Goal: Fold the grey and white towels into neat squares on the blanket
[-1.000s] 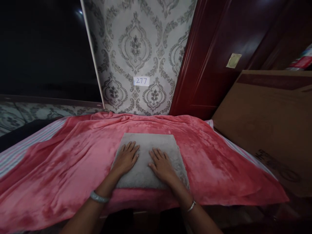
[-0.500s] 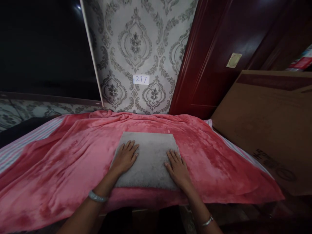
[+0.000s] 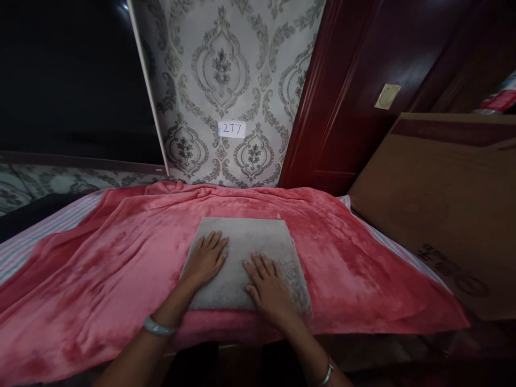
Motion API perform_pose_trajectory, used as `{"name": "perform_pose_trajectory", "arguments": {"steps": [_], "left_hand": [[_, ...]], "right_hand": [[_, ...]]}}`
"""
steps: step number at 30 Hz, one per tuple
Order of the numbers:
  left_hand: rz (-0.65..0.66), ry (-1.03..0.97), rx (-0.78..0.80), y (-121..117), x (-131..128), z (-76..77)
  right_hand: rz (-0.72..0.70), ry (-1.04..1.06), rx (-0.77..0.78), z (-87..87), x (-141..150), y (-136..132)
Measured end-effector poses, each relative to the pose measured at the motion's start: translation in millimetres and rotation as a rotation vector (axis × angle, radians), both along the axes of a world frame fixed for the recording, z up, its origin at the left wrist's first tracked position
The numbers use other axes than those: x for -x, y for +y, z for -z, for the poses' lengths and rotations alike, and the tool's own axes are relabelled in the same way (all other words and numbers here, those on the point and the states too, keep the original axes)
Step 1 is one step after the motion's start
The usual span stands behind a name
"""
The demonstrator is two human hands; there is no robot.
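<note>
A folded grey towel (image 3: 253, 236) lies flat in the middle of a pink fleece blanket (image 3: 100, 263) spread over the surface in front of me. My left hand (image 3: 205, 260) rests palm down on the towel's left part, fingers stretched out. My right hand (image 3: 268, 287) lies flat on the towel's near middle, fingers spread. Each wrist carries a bracelet. Neither hand holds anything.
A striped sheet (image 3: 48, 228) shows under the blanket at the left and right edges. Patterned wallpaper with a small label "277" (image 3: 231, 129) stands behind. A dark red door (image 3: 363, 80) and a large cardboard box (image 3: 447, 199) are at the right; a dark screen (image 3: 68, 80) at the left.
My right hand slid from the towel's right edge back leftward to its near middle. My left hand has hardly moved.
</note>
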State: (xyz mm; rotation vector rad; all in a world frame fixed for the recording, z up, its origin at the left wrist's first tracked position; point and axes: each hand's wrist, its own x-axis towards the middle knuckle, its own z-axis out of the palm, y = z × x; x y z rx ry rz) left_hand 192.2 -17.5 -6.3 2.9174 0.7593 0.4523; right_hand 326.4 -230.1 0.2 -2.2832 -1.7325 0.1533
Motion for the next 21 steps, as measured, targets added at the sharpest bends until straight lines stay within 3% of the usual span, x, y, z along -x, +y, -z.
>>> {"name": "perform_pose_trajectory", "arguments": {"steps": [9,21], "left_hand": [[0.007,-0.009,-0.008,1.5,-0.7,0.4],[0.002,-0.001,-0.023,-0.5,-0.8,-3.1]], "right_hand": [[-0.022,0.001,-0.048,7.4,-2.7,-0.1],[-0.264,0.020,-0.050,-13.5,31.2,21.2]]}}
